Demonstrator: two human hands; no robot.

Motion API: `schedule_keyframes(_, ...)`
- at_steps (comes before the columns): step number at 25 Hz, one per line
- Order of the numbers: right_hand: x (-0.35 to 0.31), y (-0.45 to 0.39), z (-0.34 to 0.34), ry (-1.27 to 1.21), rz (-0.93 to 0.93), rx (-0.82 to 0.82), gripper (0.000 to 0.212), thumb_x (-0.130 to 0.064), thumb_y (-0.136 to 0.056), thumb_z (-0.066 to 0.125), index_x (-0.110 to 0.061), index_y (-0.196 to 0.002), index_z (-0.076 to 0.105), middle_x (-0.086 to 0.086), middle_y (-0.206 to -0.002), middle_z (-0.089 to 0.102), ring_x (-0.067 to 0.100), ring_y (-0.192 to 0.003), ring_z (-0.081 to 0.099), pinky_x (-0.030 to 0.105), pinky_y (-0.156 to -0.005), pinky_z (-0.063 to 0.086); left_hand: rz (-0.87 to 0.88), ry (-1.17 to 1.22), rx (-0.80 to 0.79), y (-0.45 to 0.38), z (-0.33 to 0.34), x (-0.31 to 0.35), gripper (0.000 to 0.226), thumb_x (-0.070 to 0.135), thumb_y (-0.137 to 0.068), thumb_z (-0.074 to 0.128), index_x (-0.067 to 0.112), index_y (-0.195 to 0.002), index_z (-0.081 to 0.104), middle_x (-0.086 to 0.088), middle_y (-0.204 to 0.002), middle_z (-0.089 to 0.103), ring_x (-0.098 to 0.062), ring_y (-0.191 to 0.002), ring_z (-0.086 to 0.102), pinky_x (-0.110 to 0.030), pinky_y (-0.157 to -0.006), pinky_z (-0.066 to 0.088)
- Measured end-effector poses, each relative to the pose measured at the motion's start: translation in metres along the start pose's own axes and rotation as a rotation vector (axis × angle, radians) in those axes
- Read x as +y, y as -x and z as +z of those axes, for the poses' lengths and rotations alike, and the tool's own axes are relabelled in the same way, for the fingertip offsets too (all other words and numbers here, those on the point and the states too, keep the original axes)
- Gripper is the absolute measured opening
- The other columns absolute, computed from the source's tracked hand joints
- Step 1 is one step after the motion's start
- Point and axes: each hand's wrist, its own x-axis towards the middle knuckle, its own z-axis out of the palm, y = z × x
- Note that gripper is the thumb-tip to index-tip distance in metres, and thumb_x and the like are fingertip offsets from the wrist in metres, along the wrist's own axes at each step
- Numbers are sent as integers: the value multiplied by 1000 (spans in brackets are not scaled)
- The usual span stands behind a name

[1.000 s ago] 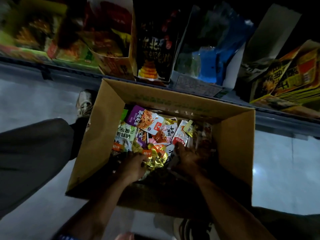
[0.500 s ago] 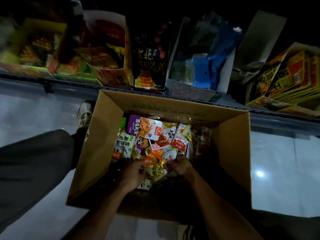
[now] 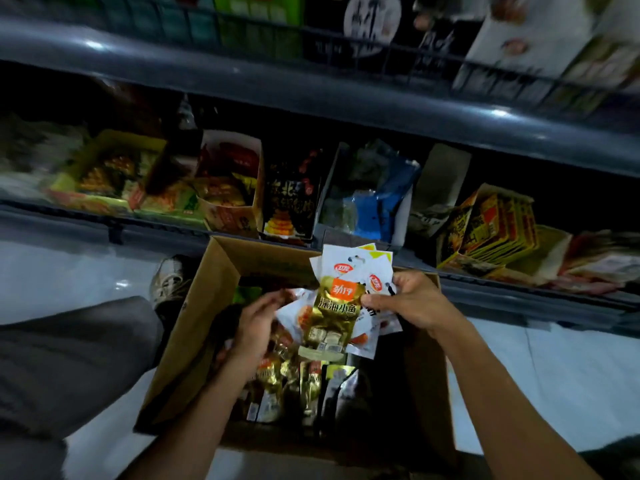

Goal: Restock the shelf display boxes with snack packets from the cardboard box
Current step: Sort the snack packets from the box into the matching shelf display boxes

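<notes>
Above the cardboard box (image 3: 207,306), our right hand (image 3: 412,303) pinches a fan of snack packets (image 3: 337,306). Left hand (image 3: 258,323) loose, fingers relaxed. Square the stack before shelving.

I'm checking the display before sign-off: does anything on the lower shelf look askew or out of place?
Yes. The yellow display box at the right leans sideways with its flap splayed open, while the red display box and black display box stand straighter. The right hand holds a fan of snack packets, not shelved yet.
</notes>
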Motion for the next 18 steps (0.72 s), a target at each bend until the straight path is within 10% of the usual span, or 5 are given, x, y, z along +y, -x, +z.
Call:
schedule_keyframes(3,-24,23,-2,-17,-98,49,17,-11,-82,75,-6,-98,72,3,-93,78,14,-86,74,25,-72,59,-40,212,-345,15,1,58,59,64,-84,54,14,-110,71,-10,-115,72,-27,-110,65,-43,-100,46)
schedule_keyframes(7,-53,47,-4,-106,-157,126,16,-11,-87,70,-3,-100,72,8,-98,77,19,-94,72,30,-86,57,111,-246,-610,33,-3,115,104,57,-49,92,18,-138,55,-3,-136,60,-18,-126,56,-38,-107,46)
schedule_keyframes(11,-93,72,7,-18,-244,39,13,-7,-81,76,-6,-94,74,7,-92,77,20,-86,74,28,-69,59,183,-534,-666,65,-8,167,54,21,-66,89,28,-113,63,6,-114,71,-8,-103,68,-28,-91,55)
schedule_keyframes(16,-125,87,22,-338,-416,477,61,-21,-73,84,-31,-124,54,-10,-112,65,4,-91,68,18,-64,56,268,-149,-522,106,22,199,58,3,-57,90,12,-109,68,-7,-103,77,-23,-92,75,-35,-77,61)
schedule_keyframes(18,-125,88,29,-459,-296,338,60,-28,-72,82,-26,-124,54,-4,-114,67,13,-97,68,24,-72,56,277,-40,-385,111,30,201,51,14,-58,87,13,-106,71,-8,-100,78,-24,-87,76,-34,-73,61)
